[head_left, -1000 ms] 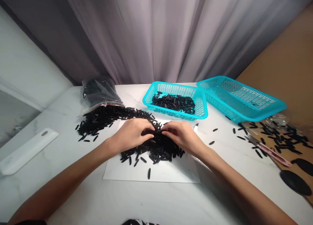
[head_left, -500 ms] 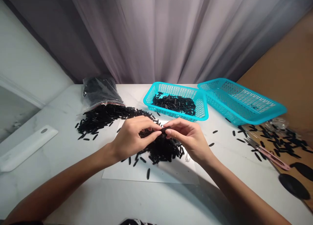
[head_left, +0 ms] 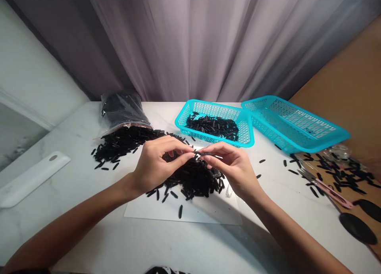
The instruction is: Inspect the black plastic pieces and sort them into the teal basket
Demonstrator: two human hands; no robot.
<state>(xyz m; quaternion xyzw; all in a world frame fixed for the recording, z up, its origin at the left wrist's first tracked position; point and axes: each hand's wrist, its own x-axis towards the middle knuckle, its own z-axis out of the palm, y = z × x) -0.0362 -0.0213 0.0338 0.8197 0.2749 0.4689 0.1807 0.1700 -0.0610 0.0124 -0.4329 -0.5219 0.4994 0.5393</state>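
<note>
"What have the fingers got?"

"One small black strip (head_left: 203, 153); the fingertips of the left hand (head_left: 160, 167) and right hand (head_left: 233, 171) pinch it, nearly meeting."

"And below the fingers?"

"A heap of black strips (head_left: 193, 182) on a white sheet (head_left: 149, 212); beyond the fingers, a turquoise plastic basket (head_left: 214, 109) holds more."

A: What's on the bench (head_left: 166, 246)?
B: A white sheet (head_left: 143, 212), and a spill of black pieces (head_left: 119, 147) by a clear bag (head_left: 120, 111).
A: Further back?
B: A turquoise basket (head_left: 208, 106) just beside a second one (head_left: 315, 148).
A: Left side?
B: A white plastic strip (head_left: 32, 179).
</note>
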